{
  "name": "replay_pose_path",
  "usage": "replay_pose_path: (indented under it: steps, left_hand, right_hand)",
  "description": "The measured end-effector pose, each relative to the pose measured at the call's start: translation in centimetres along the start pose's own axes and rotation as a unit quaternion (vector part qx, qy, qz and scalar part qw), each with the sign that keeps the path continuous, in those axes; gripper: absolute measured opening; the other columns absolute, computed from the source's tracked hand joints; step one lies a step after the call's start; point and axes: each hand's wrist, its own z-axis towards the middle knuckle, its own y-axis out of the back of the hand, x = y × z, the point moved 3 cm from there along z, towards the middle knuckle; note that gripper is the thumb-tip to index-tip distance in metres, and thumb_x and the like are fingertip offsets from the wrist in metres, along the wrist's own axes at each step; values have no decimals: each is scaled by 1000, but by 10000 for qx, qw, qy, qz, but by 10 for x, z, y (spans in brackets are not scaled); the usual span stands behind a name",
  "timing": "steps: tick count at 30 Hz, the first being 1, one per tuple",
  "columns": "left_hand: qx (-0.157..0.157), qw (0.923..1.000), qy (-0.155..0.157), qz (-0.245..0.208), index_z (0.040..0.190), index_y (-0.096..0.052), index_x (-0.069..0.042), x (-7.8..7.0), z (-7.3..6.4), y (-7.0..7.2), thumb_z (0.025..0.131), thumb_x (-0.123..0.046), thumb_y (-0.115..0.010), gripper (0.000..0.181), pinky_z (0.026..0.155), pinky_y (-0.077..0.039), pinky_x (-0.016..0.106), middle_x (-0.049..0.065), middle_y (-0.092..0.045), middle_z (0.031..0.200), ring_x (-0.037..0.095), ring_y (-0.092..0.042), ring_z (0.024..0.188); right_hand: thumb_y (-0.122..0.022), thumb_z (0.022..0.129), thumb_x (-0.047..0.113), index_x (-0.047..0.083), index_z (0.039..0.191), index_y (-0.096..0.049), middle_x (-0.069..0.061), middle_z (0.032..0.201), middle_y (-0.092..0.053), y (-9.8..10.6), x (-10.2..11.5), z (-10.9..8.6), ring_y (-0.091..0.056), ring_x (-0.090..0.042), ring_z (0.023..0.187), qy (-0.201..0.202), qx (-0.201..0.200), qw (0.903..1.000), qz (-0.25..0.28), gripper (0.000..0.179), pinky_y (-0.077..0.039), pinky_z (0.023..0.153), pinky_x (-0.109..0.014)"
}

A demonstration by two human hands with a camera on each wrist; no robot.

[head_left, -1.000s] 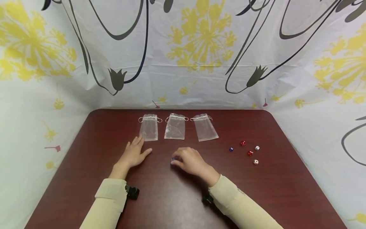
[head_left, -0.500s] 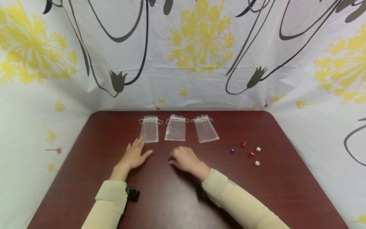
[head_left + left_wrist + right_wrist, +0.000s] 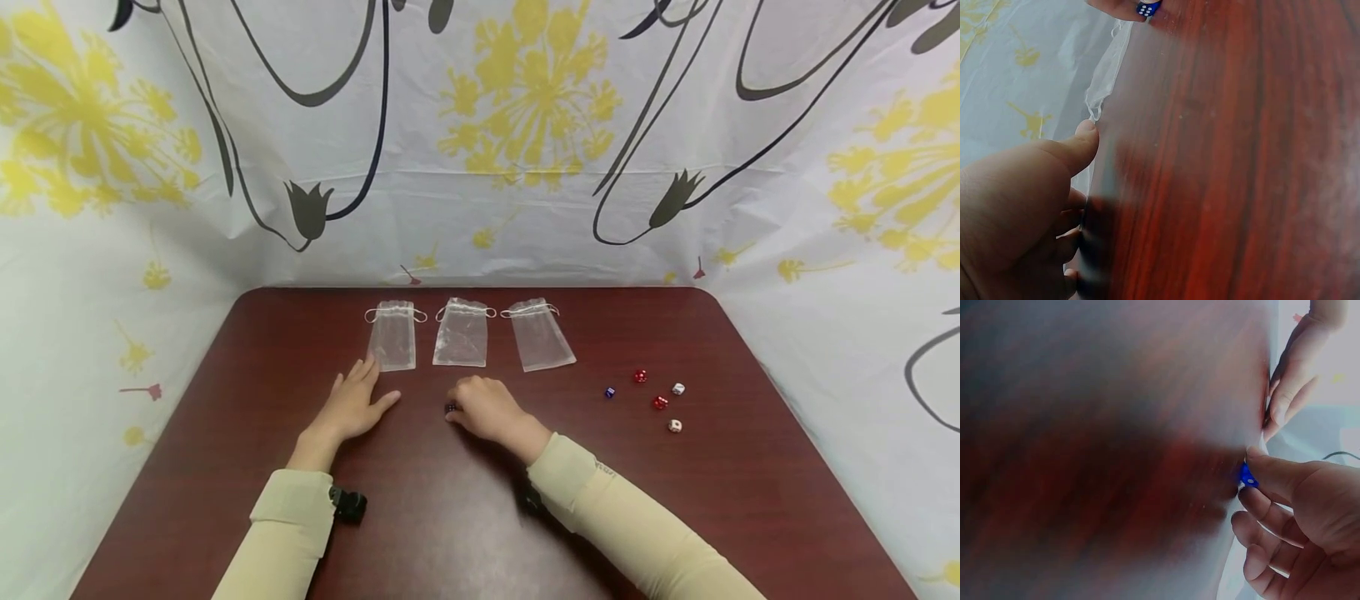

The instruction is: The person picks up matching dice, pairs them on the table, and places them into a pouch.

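A small blue die with white pips is pinched between the thumb and fingertips of my right hand, close over the middle of the table. My left hand lies with its fingers extended on the tabletop, fingertips at the lower left corner of the left sheer drawstring pouch. Two more such pouches lie beside it, the middle pouch and the right pouch. In the left wrist view the held blue die shows at the top edge, mostly in front of the fingers.
On the right side of the dark red table lie another blue die, a far red die, a near red die, a far white die and a near white die. A patterned cloth stands around the table.
My right hand has shifted a little to the left with the blue die, then slightly away from me. My left hand stays in place by the left pouch.
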Motion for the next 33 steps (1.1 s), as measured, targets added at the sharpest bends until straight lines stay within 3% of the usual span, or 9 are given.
replay_pose_path:
  steps: [9,17,23,33]
  left_hand:
    - [17,10000,-35,-34,155,-25,9,-2,-1,-1,104,-39,-55,77,119,-7,66,27,-15,164,45,-12,151]
    - [43,10000,-16,-28,156,-23,9,-2,-1,1,104,-40,-55,78,120,-6,66,28,-14,164,44,-10,152]
    - [27,9999,-58,-84,155,-23,9,-2,0,1,104,-40,-55,79,119,-5,67,28,-14,164,45,-11,152]
    - [1,9999,-98,-67,155,-24,10,-2,-1,0,104,-40,-55,78,119,-6,67,28,-15,163,46,-11,151]
  right_hand:
    - [-76,92,34,19,99,-76,9,91,-74,5,-18,-8,-71,-15,87,-60,-366,9978,549,16,-58,72,-37]
    - [-78,91,30,11,113,-75,-5,107,-73,21,-34,-22,-69,-24,101,-131,-691,9962,512,29,-58,83,-42]
    - [-78,90,29,9,112,-75,-4,101,-71,29,-45,-30,-67,-23,95,-94,-879,9953,387,30,-57,80,-42]
    - [-80,89,25,7,108,-74,-5,101,-72,34,-70,-49,-69,-25,95,-374,-1043,9933,336,28,-56,83,-44]
